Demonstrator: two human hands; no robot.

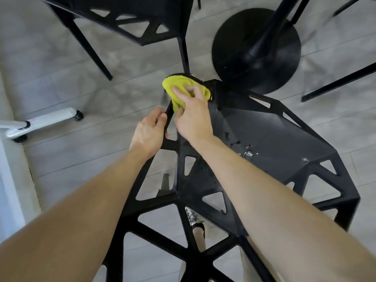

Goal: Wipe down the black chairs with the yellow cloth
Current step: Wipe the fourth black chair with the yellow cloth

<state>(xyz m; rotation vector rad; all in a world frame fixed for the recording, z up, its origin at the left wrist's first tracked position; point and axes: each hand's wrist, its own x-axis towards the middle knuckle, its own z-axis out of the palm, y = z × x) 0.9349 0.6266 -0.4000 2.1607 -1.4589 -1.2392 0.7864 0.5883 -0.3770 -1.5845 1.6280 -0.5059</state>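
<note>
Grey tiled floor is carrying black rigid lattice-frame chair. Seemingly soft, light yellow cloth is bunching on its far armrest corner, right hand clutching it; left hand is gripping the chair alongside.

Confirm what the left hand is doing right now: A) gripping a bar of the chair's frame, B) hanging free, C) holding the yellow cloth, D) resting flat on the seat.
A: the left hand curls round a bar of the black chair, while the right hand holds the yellow cloth.
</note>
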